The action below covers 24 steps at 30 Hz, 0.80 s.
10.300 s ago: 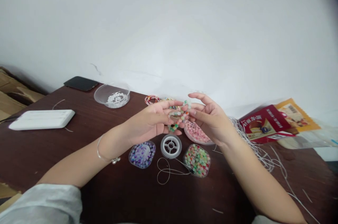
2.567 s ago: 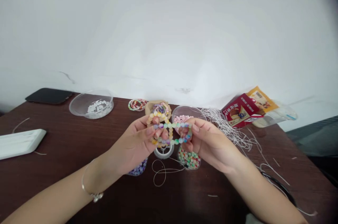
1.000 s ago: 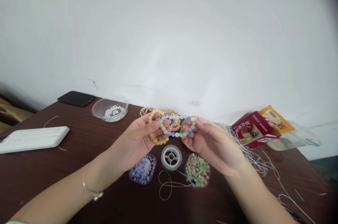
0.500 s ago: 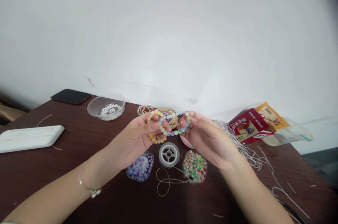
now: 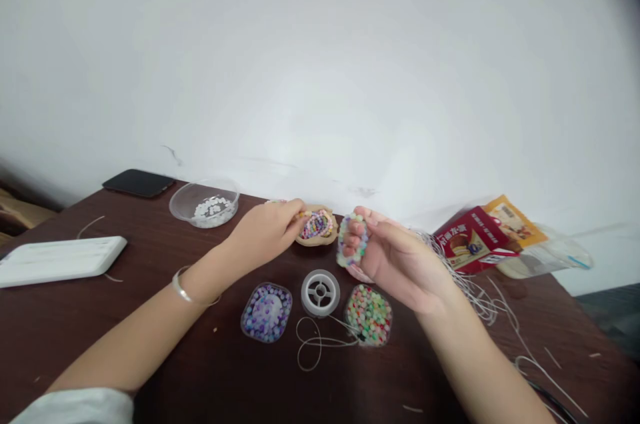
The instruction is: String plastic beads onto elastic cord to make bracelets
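Note:
My right hand [image 5: 400, 254] pinches a pastel bead bracelet [image 5: 345, 247] of pale green, blue and purple beads, which hangs as a loop in front of the fingers. Over at the tan bowl [image 5: 314, 243], my left hand [image 5: 267, 227] is closed at the bowl's left rim. A few yellow-orange beads of a yellow bead bracelet [image 5: 302, 214] show at its fingertips; the rest of that bracelet is hidden. Inside the bowl lie purple and multicoloured bead bracelets [image 5: 318, 224]. Behind the left hand, another beaded bracelet is mostly covered.
Nearer me are a box of purple-blue beads [image 5: 267, 313], a white thread spool [image 5: 321, 293] and a box of red-green beads [image 5: 370, 315]. A clear bowl of white beads [image 5: 205, 204], a phone [image 5: 139, 183] and a white keyboard-like slab [image 5: 63, 261] stand left. Loose cords [image 5: 475, 291] and snack packets [image 5: 475, 237] lie right.
My left hand has moved away from my right hand to the tan bowl, taking the yellow bracelet with it. The pastel bracelet stays in my right hand, now turned more edge-on.

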Each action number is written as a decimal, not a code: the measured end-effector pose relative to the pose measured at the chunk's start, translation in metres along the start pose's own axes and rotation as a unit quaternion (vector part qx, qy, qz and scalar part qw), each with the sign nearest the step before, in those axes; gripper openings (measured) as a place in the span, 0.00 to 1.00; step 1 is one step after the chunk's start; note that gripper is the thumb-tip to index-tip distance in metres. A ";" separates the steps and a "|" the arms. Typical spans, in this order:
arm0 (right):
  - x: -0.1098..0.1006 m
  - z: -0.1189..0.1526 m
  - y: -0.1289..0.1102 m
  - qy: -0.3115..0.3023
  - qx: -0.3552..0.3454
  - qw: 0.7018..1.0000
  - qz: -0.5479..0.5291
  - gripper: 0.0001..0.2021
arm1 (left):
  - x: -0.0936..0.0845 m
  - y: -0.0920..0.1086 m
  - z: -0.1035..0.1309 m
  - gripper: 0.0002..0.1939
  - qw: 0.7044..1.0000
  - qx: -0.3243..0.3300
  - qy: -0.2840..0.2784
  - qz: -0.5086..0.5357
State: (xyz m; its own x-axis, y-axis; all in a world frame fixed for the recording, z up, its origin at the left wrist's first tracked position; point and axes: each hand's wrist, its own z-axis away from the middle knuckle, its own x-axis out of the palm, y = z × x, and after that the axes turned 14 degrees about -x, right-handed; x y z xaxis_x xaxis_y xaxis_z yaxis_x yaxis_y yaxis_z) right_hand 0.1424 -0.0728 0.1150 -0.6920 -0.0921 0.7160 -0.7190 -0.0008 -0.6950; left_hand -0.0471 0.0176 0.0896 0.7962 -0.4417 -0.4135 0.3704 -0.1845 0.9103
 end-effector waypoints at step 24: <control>-0.010 -0.010 0.009 -0.037 0.012 0.998 0.048 0.12 | 0.032 0.009 0.013 0.11 0.862 -0.086 -0.228 0.444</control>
State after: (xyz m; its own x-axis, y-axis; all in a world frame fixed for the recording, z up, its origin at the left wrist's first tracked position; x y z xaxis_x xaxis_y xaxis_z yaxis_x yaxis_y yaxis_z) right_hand 0.1425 -0.0615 0.1026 -0.7500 -0.1652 0.6404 -0.6478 -0.0118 -0.7617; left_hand -0.0240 -0.0094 0.0851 0.5459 -0.6484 0.5306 -0.1912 0.5202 0.8324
